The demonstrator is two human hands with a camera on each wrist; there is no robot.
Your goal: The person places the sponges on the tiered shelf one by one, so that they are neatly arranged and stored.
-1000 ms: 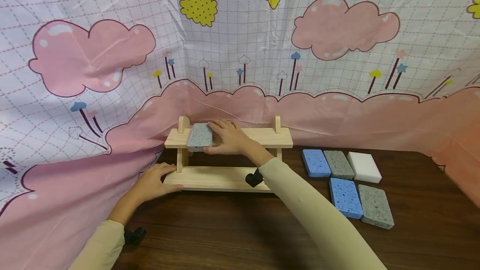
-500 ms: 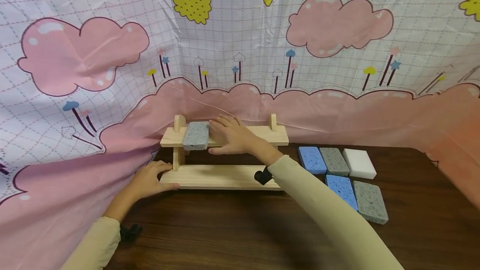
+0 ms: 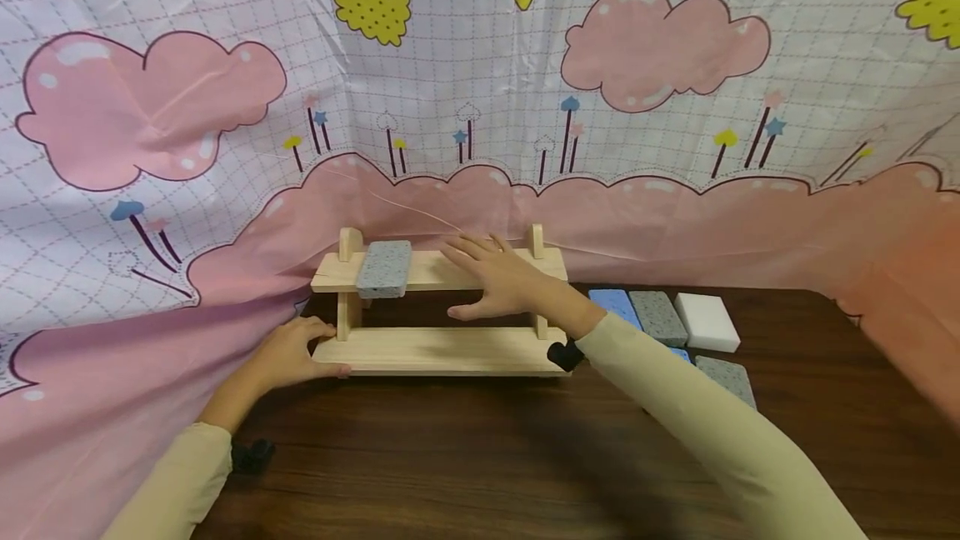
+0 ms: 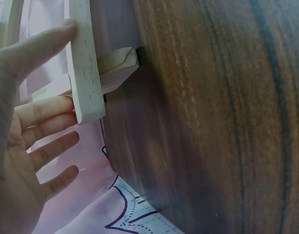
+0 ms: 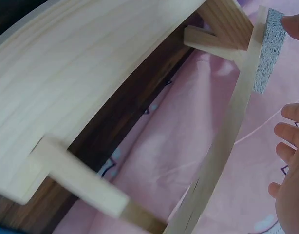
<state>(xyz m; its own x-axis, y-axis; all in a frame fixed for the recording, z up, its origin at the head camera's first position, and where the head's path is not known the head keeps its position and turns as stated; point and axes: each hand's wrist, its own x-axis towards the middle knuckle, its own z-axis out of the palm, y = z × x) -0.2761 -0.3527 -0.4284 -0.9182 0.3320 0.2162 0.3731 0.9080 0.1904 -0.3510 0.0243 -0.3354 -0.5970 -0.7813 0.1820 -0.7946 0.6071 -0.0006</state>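
Note:
A two-tier wooden shelf [image 3: 442, 348] stands on the dark table against the patterned cloth. One grey speckled sponge [image 3: 385, 269] lies flat at the left of its upper board, its front end over the edge. My right hand [image 3: 510, 277] hovers over the right part of that board with spread fingers, apart from the sponge. In the right wrist view, a gap shows between the fingers [image 5: 288, 129] and the upper board [image 5: 227, 131]. My left hand [image 3: 288, 354] grips the left end of the lower board [image 4: 86, 63], thumb in front and fingertips at its end.
Right of the shelf on the table [image 3: 420, 457] lie a blue sponge [image 3: 615, 307], a grey sponge [image 3: 658, 319], a white sponge [image 3: 707, 322] and a second grey sponge [image 3: 726, 380]. My right sleeve [image 3: 675, 390] partly covers this group. Cloth [image 3: 750, 232] hangs behind and at both sides.
My right hand has let go of the grey sponge and moved right, its fingers spreading. The sponge stays on the upper board. My left hand keeps its hold on the shelf.

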